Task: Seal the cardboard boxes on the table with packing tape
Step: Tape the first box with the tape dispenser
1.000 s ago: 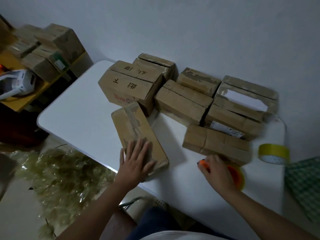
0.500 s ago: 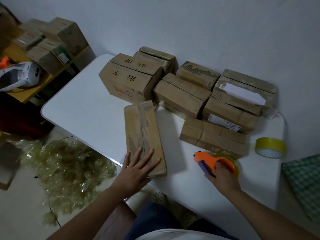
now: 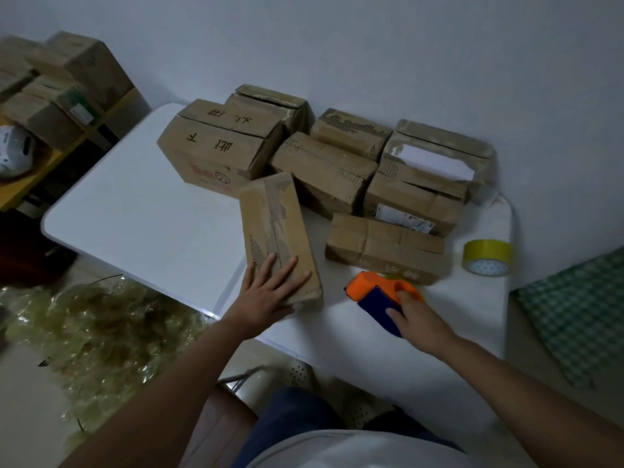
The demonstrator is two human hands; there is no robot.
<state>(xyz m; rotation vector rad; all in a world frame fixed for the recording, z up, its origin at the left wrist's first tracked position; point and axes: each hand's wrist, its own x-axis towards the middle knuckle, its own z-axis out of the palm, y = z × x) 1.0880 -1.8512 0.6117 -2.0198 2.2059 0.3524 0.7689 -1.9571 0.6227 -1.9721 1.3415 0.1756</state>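
A long cardboard box (image 3: 274, 224) lies lengthwise near the front edge of the white table (image 3: 141, 214). My left hand (image 3: 270, 293) rests flat on its near end, fingers spread. My right hand (image 3: 415, 314) grips an orange and blue tape dispenser (image 3: 378, 292) just right of that box, lifted slightly off the table. Several more worn cardboard boxes (image 3: 324, 167) are packed together at the back against the wall. One low box (image 3: 385, 246) lies just behind the dispenser.
A yellow tape roll (image 3: 488, 257) stands at the table's right edge. Green checked cloth (image 3: 580, 309) lies further right. Crumpled clear tape scraps (image 3: 98, 332) are heaped on the floor at left. More boxes (image 3: 60, 79) and a white device (image 3: 13, 152) sit on a yellow shelf.
My left hand has turned the long box from slanted to lengthwise. My right hand has picked the tape dispenser up and brought it toward that box.
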